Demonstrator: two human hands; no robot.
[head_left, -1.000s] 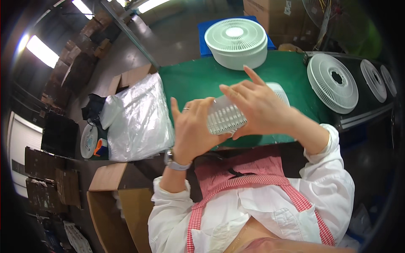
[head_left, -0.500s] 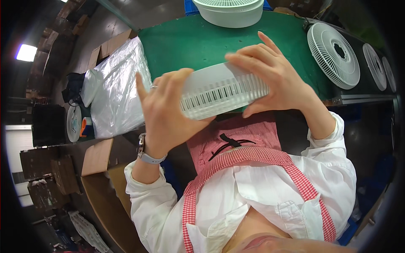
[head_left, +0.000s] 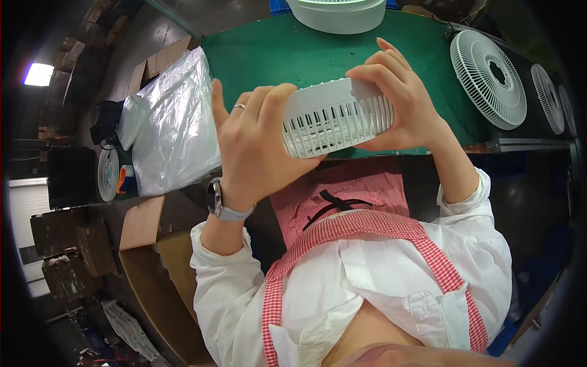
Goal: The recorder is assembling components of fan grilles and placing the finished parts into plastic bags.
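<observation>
Between my two hands is a white plastic fan grille (head_left: 338, 119), held up on edge over the near side of the green table. Its slotted rim faces me. My left hand (head_left: 254, 131) grips its left end, thumb below and fingers at the top; a ring and a watch show on this arm. My right hand (head_left: 400, 95) is wrapped round the right end, with its thumb underneath and partly hidden. The far face of the grille is out of sight.
A stack of white round grilles (head_left: 336, 17) stands at the table's far edge. More round grilles (head_left: 489, 79) lie at the right. Clear plastic bags (head_left: 174, 125) cover the left of the green table (head_left: 257, 52). An orange tape roll (head_left: 126, 178) and an open cardboard box (head_left: 150, 275) are lower left.
The grille has shifted slightly right and turned, so its slots show more openly. My left hand has moved right with it, and my right hand has risen a little.
</observation>
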